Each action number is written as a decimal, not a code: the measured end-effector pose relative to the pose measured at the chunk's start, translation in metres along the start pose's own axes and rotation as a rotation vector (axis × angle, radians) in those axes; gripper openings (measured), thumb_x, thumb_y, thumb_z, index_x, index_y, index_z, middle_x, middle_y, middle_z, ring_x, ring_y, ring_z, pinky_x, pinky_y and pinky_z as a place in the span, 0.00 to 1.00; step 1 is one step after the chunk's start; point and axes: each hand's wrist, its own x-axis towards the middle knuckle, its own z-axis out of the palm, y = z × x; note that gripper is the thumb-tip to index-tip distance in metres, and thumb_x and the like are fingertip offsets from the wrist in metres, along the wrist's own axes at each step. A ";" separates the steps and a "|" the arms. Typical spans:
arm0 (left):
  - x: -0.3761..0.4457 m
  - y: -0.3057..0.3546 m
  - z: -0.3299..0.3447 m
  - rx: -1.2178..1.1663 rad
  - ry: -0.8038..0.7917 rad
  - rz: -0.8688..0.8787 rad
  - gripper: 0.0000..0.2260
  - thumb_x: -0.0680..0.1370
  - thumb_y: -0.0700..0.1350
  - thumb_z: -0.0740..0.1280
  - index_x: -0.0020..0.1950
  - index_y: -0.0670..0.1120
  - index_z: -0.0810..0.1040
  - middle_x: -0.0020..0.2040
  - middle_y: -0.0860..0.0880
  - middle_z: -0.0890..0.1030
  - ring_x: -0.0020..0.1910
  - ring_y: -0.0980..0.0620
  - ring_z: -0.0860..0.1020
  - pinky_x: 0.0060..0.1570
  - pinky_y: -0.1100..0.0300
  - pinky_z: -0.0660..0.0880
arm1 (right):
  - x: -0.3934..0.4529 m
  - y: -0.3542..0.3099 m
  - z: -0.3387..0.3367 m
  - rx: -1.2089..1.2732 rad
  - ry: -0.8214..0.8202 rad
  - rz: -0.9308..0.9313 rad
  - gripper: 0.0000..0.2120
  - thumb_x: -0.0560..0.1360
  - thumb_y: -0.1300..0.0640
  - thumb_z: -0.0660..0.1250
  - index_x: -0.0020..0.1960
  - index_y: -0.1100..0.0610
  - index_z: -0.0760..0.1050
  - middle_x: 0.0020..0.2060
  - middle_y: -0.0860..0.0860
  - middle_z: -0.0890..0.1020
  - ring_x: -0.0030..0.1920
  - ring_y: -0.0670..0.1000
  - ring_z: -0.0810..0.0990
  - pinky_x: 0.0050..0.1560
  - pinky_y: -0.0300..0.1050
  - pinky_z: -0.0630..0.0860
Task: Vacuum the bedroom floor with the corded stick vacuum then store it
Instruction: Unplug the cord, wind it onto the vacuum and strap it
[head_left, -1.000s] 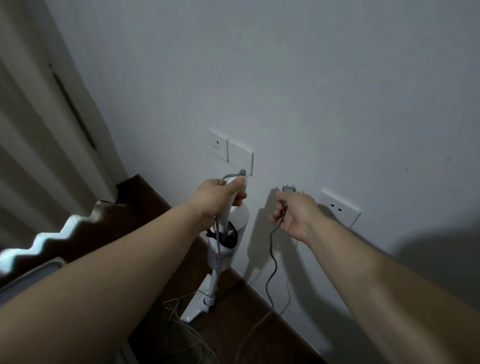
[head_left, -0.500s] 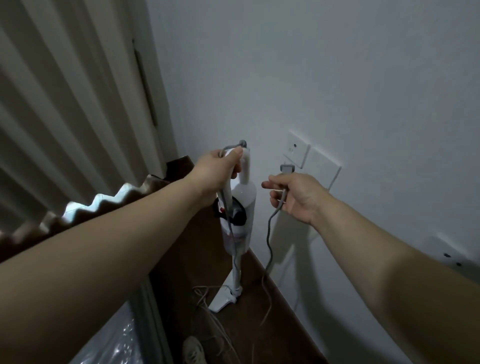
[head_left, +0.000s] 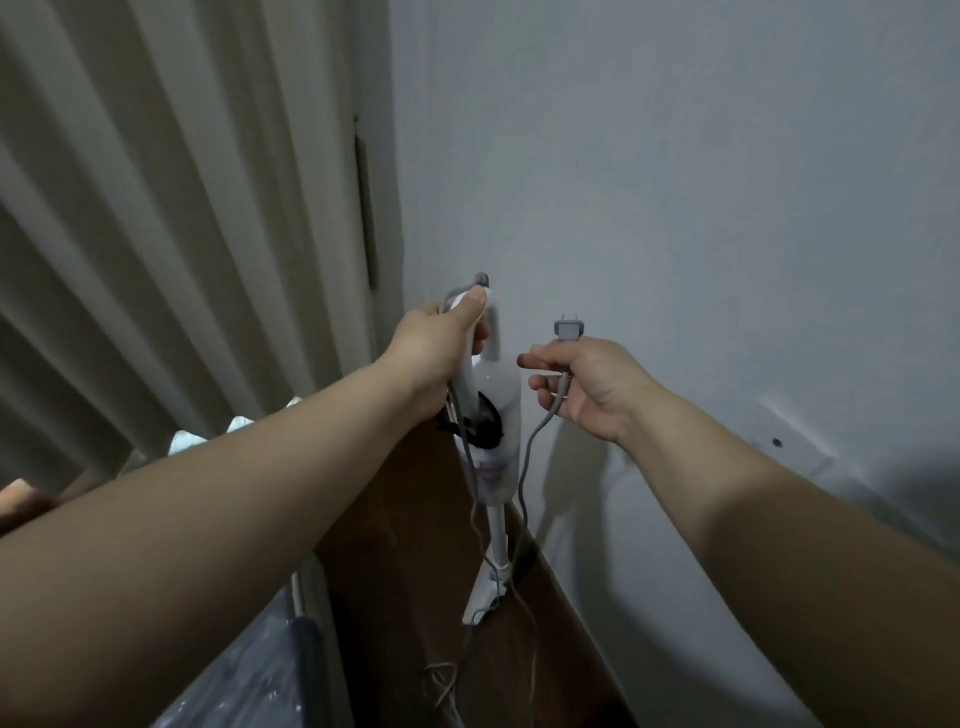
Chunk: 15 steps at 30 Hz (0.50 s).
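Observation:
A white corded stick vacuum (head_left: 501, 431) stands upright on the dark wooden floor (head_left: 415, 582), close to the white wall. My left hand (head_left: 441, 348) grips its handle at the top. My right hand (head_left: 587, 384) holds the grey cord (head_left: 530, 467) just below the two-pin plug (head_left: 569, 328), which points upward and is free of any socket. The cord hangs down from my hand and trails on the floor beside the vacuum's floor head (head_left: 483, 597).
Beige pleated curtains (head_left: 182, 234) fill the left side. A wall plate (head_left: 795, 436) sits low on the wall at the right. A dark piece of furniture (head_left: 270, 665) edges in at bottom left. Loose cord loops (head_left: 447, 680) lie on the floor.
The view has swung left, away from the wall sockets towards the curtain. The plug in my right hand now stands clear of the wall with its pins up. My left hand keeps its grip on the handle.

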 end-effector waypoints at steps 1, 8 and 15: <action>0.010 0.003 -0.002 -0.008 -0.002 0.006 0.12 0.78 0.52 0.66 0.42 0.44 0.77 0.34 0.50 0.77 0.35 0.52 0.75 0.45 0.58 0.74 | 0.010 -0.006 0.005 -0.001 -0.009 -0.006 0.04 0.75 0.63 0.67 0.41 0.59 0.74 0.47 0.57 0.80 0.32 0.48 0.76 0.29 0.38 0.75; 0.078 0.018 -0.007 -0.023 0.042 0.006 0.11 0.78 0.51 0.66 0.44 0.44 0.77 0.38 0.48 0.78 0.41 0.49 0.76 0.58 0.50 0.75 | 0.085 -0.037 0.033 0.003 -0.050 -0.036 0.04 0.74 0.63 0.67 0.40 0.58 0.75 0.46 0.56 0.82 0.33 0.48 0.77 0.32 0.38 0.73; 0.181 0.031 -0.003 -0.036 0.164 -0.002 0.11 0.78 0.52 0.67 0.43 0.45 0.77 0.39 0.47 0.79 0.44 0.48 0.77 0.61 0.48 0.75 | 0.197 -0.078 0.054 0.007 -0.132 -0.046 0.05 0.73 0.63 0.66 0.38 0.59 0.77 0.42 0.57 0.83 0.31 0.47 0.76 0.29 0.38 0.71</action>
